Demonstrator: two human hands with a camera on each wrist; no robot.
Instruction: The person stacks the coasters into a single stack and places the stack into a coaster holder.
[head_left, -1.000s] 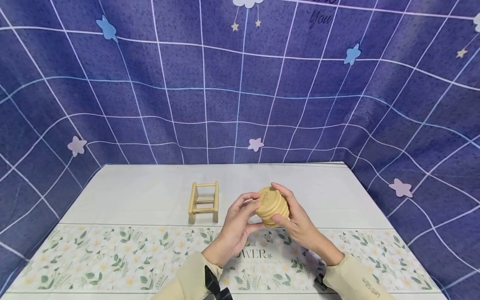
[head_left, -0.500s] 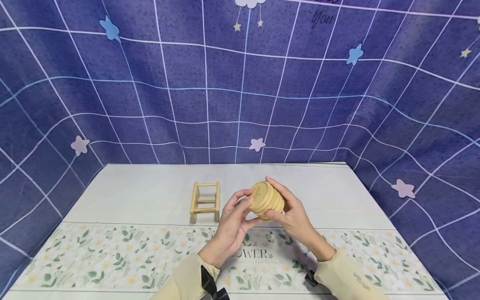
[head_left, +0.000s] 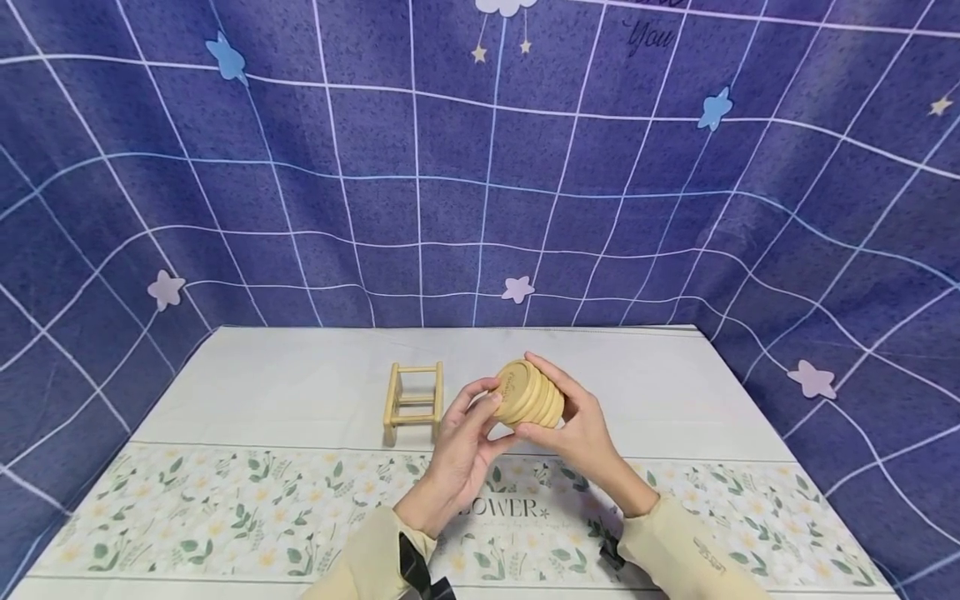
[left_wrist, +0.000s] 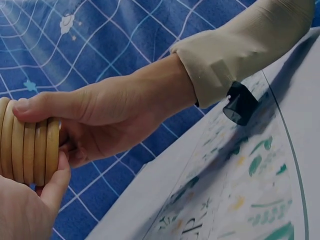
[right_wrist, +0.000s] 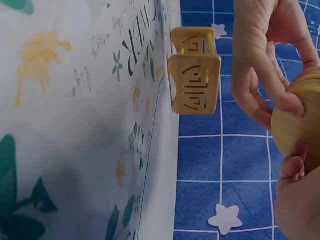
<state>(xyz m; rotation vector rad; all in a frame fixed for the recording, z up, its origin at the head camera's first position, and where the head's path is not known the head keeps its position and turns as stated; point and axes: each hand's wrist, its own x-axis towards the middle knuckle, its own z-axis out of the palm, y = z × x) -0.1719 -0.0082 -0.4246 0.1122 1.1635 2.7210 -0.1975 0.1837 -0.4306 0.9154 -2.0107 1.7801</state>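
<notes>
A stack of round wooden coasters (head_left: pixel 538 406) is held up in front of me, tilted, with a marked face turned toward the left. My right hand (head_left: pixel 588 432) grips the stack from the right, with the thumb below and fingers over the far side. My left hand (head_left: pixel 453 467) holds the stack's left end, fingers curled. In the right wrist view, the left thumb (right_wrist: pixel 292 104) presses on the flat face of the end coaster (right_wrist: pixel 287 130). The left wrist view gives the stack (left_wrist: pixel 30 145) side-on, several coasters thick, with the right hand (left_wrist: pixel 115 107) across it.
Left of the hands, a small wooden coaster holder (head_left: pixel 392 404) with rods stands on the white table (head_left: pixel 300 383). Its cut-out side panel (right_wrist: pixel 212 90) appears in the right wrist view. A floral strip (head_left: pixel 247 508) crosses the table's front. Behind hangs a blue star-patterned curtain (head_left: pixel 450 208).
Both hands have moved the coaster stack slightly left and up, tilting it so its marked face turns more to the left. The holder has stayed in place.
</notes>
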